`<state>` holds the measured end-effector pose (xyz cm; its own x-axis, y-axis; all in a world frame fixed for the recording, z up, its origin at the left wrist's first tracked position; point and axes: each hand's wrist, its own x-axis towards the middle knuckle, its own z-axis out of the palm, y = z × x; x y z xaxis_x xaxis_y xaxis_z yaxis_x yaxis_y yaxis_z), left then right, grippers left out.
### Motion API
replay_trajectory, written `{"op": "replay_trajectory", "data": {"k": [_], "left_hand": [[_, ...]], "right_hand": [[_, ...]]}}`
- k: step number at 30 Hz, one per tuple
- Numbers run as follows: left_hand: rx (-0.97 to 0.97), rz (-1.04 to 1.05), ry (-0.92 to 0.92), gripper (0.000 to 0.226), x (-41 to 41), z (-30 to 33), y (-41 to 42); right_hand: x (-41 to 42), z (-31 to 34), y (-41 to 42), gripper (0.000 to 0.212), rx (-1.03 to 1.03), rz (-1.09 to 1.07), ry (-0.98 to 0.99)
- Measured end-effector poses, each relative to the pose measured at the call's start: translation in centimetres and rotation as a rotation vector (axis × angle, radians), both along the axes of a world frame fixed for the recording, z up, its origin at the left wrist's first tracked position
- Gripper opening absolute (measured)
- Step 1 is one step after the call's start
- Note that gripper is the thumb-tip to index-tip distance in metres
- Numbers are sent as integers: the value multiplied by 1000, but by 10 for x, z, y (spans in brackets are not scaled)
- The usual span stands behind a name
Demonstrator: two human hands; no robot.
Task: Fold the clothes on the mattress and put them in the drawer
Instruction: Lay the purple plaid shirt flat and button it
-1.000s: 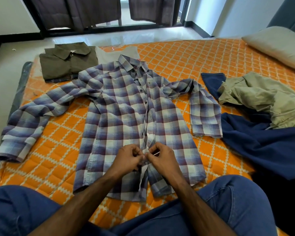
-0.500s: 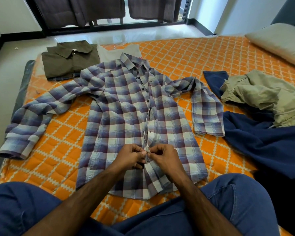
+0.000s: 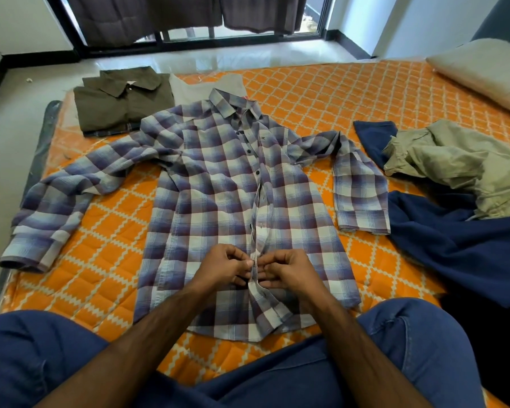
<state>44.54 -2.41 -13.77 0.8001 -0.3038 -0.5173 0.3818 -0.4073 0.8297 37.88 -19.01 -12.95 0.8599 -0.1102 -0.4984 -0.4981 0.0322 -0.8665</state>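
The plaid shirt (image 3: 236,207) lies flat, front up, on the orange mattress (image 3: 321,92), its hem nearest the person and its collar farthest from the hands. Both hands are right at the lower placket: the left hand (image 3: 223,267) and the right hand (image 3: 289,272) each pinch an edge of the front, fingertips almost meeting over the seam. Compared with a second ago they sit at much the same spot, only now the placket edge between them stands up a little and the lower flap looks drawn closer together. My read is that a low button is being fastened, so the folding proper has not begun.

Just past the hands, a couple of buttons up the front look undone, with a small gap showing. The sleeves spread out to either side of the hands, the left one long, the right one bent back.

Well beyond the hands, a folded olive shirt (image 3: 121,104) sits by the far edge. Off to the right of the hands lie a navy garment (image 3: 460,245) and a crumpled khaki garment (image 3: 454,160), both unfolded.

The button itself is hidden under the fingers, so whether it is through the hole I cannot tell. No drawer is in view. The pillow (image 3: 483,69) is cut off at the frame edge.
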Motion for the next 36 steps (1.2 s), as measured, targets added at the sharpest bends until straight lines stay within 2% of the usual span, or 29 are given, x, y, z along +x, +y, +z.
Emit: {"op": "replay_trajectory", "data": {"k": [3,10,17,23,29,32,36], "left_hand": [[-41,-3,-3,5,-1,1,1],[-128,-1,27,13,0,8,-1],[-35,-57,-75,9,0,-2,-1],[79,-67,-250,6,-4,-7,-5],[148,-118,-389,10,-5,-8,-6],[165,-186,-540,10,-6,-4,-6],[154,-219,-644,22,-8,0,-8]], "right_hand": [[1,0,0,7,-38,1,-29],[2,-7,4,13,-135,-57,-65],[1,-10,10,8,-235,-32,-100],[3,-15,13,11,-403,52,-113],[9,-12,8,7,-294,60,-77],[10,-9,10,6,-282,50,-41],[12,-8,9,3,-304,49,-18]]}}
